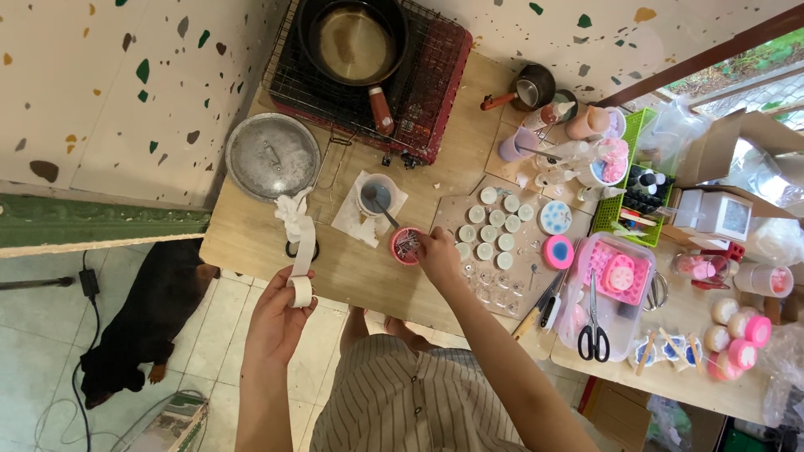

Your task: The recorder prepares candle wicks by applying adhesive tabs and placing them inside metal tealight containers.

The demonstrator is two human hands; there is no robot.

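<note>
My left hand [279,315] holds a small roll of white tape [300,290] over the table's front edge, with a strip of tape [305,243] pulled upward toward a crumpled white wad [292,208]. My right hand [439,254] reaches into a small pink round container [406,245] holding small metal bits, fingers pinched at its rim. Just beyond it sits a white cup with a spoon [379,195] on a paper napkin. To the right lie several small white round pots [494,226] and clear lids on a board.
A frying pan [355,40] sits on a red-framed stove at the back, a metal lid [272,155] to its left. Scissors [594,331] lie on a clear box with a pink mould [621,272]. Jars, bottles and a green basket [638,172] crowd the right. A black dog [149,314] lies on the floor.
</note>
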